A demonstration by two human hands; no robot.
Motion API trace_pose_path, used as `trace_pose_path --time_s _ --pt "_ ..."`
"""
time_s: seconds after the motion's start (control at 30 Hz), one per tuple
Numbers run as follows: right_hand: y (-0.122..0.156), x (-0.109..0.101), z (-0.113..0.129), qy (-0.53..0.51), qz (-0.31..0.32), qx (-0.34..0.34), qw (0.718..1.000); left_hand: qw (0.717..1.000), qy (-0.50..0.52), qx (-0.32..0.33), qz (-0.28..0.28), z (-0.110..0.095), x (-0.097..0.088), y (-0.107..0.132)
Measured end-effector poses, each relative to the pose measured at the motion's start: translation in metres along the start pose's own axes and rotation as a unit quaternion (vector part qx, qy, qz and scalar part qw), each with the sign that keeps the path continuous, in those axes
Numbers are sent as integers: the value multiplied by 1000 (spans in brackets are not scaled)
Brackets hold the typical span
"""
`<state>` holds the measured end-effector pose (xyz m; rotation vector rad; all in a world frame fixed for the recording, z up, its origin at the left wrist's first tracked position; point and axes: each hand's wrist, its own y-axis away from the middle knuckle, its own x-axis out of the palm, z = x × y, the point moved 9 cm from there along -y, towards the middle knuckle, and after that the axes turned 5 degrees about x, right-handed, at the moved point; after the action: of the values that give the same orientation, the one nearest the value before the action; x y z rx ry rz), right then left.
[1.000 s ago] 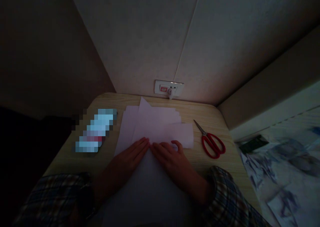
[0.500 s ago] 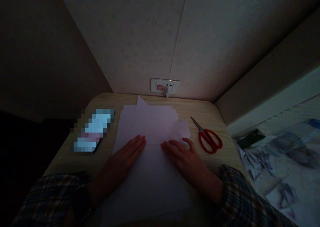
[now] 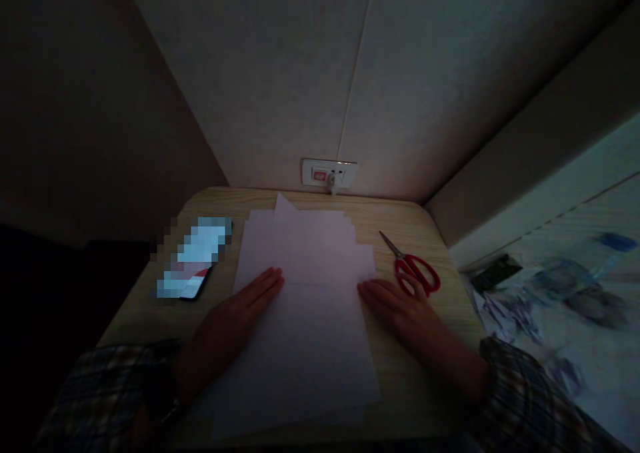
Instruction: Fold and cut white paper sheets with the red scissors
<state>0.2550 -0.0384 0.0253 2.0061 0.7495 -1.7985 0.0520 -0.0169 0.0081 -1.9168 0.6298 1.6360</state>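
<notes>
A loose stack of white paper sheets lies on a small light-wood table in dim light. My left hand rests flat on the left part of the top sheet, fingers stretched out and together. My right hand lies flat at the sheet's right edge, fingers extended toward the far side, partly on the bare wood. Just beyond its fingertips lie red-handled scissors, blades shut and pointing to the far left. Both sleeves are plaid.
A phone with a lit screen lies at the table's left. A wall socket with a plug sits on the back wall. Walls close in at the back and left. To the right, lower down, is a patterned surface with dark items.
My hands have slid apart along the sheet: the right one out to the paper's right edge near the scissors, the left one a little to the left.
</notes>
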Motion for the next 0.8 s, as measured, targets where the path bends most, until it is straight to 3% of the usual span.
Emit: trace_pose_path --time_s 0.5,0.8 --pt "6 -2 -6 8 2 20 1000 998 -44 1 -34 -3 -9 7" --pt "7 -4 -4 5 7 45 999 997 -82 1 -12 -10 -8 0"
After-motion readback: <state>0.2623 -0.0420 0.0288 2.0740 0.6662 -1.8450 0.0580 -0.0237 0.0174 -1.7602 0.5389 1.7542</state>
